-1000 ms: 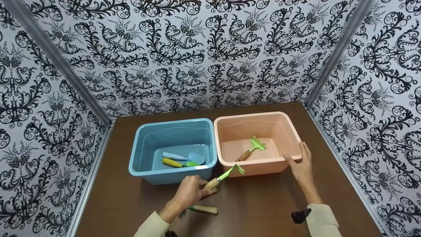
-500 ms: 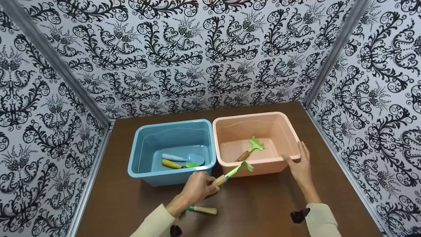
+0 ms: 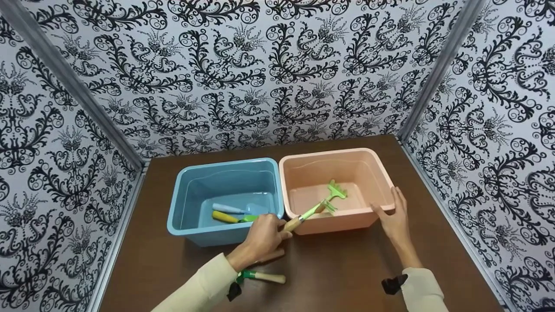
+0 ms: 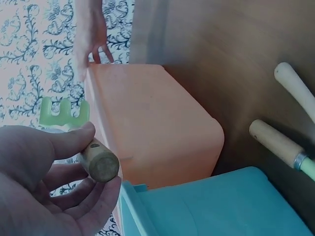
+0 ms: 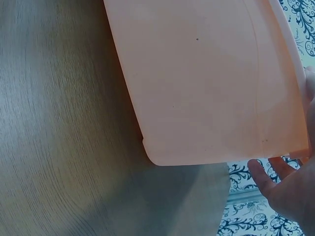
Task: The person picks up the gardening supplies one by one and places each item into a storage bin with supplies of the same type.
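My left hand (image 3: 264,236) pinches the wooden handle of a small hand rake (image 3: 303,216) between thumb and fingers. Its green tines reach over the near rim of the peach bin (image 3: 331,223); the left wrist view shows the handle's butt end toward the camera. At the bin's near right corner rests my right hand (image 3: 394,214), thumb at the front rim and fingers along the right rim, fairly straight. Inside that bin lies another green rake (image 3: 336,190) with a brown handle, partly hidden behind the held one.
The blue bin (image 3: 182,232) on the left holds a blue trowel (image 3: 227,209) and a yellow-handled green tool (image 3: 225,216). On the table in front lie a green tool with a pale handle (image 3: 269,277) and another wooden-handled tool (image 4: 275,140), partly under my left hand in the head view.
My left hand has carried the rake up and to the right, from in front of the bins to the peach bin's near rim. My right hand stays at the bin's corner.
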Demonstrator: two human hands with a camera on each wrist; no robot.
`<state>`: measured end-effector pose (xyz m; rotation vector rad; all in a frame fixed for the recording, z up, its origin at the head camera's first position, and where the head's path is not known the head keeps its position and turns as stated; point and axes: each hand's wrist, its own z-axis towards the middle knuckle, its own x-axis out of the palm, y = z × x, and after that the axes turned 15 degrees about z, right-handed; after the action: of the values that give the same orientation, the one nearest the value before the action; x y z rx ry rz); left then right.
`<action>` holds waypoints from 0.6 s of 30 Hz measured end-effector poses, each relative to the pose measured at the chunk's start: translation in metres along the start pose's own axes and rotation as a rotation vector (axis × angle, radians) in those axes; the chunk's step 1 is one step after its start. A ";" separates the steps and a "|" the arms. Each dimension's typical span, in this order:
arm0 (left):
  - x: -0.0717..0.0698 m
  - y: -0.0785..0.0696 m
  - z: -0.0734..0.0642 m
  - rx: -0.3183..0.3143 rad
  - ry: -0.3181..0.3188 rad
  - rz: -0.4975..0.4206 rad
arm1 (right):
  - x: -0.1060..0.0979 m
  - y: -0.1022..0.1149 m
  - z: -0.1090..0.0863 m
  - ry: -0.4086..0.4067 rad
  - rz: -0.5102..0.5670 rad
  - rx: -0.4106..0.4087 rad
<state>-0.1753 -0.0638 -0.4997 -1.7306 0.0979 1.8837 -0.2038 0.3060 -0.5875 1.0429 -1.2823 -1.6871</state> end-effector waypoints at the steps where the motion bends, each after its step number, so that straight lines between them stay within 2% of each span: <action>1: 0.000 0.000 0.002 -0.007 0.008 0.003 | 0.000 0.000 0.000 -0.003 -0.008 0.000; 7: -0.001 -0.004 0.008 -0.033 0.033 -0.015 | 0.000 -0.001 0.001 -0.004 -0.039 0.009; 18: -0.006 -0.013 0.029 -0.037 -0.007 -0.005 | 0.000 -0.001 0.001 -0.006 -0.031 0.009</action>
<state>-0.1951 -0.0433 -0.4856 -1.7467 0.0562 1.8991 -0.2051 0.3069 -0.5885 1.0690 -1.2843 -1.7103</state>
